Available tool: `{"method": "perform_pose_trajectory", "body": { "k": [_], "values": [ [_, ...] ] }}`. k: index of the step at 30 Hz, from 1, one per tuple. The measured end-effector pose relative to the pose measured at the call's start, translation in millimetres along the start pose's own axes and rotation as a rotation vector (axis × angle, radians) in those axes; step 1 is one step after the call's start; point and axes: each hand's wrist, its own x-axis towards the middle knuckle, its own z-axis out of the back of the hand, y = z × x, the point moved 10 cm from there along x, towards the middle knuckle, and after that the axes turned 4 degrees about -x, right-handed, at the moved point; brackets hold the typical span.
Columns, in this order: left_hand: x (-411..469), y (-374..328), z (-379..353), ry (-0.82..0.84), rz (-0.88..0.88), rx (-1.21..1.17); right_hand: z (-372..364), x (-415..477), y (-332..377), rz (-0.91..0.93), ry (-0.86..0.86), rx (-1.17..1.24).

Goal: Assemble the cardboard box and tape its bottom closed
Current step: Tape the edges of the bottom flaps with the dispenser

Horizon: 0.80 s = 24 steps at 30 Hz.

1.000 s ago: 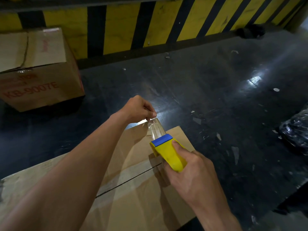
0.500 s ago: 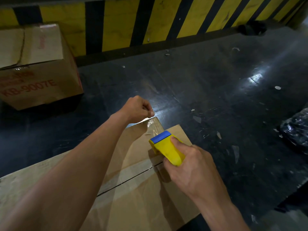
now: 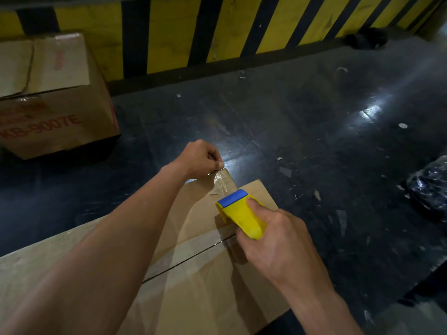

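A brown cardboard box [image 3: 203, 286] lies in front of me with its closed flaps facing up and a seam running across them. My right hand [image 3: 278, 245] grips a yellow tape dispenser with a blue edge [image 3: 239, 213], held low over the box near its far edge. A strip of clear tape [image 3: 223, 181] stretches from the dispenser to my left hand [image 3: 200, 158], which pinches the tape's free end at the box's far edge. My left forearm crosses over the box.
A second cardboard box with red print [image 3: 53, 107] stands at the far left on the dark glossy floor [image 3: 314, 141]. A yellow-and-black striped wall [image 3: 217, 32] runs along the back. A black plastic-wrapped bundle [image 3: 428, 189] lies at the right edge.
The dispenser and the tape strip have come down from a raised angle to lie close to the box top. My left hand keeps its pinch on the tape end at the far edge.
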Motion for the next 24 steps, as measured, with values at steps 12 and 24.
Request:
{"method": "perform_pose_trajectory", "body": {
  "k": [12, 24],
  "values": [
    [-2.6, -1.0, 2.4, -0.020, -0.002, -0.017, 5.8, 1.9, -2.1, 0.002, -0.015, -0.009],
    [0.0, 0.6, -2.0, -0.016, 0.003, 0.006, 1.8, 3.6, -4.4, 0.002, 0.003, -0.009]
  ]
}}
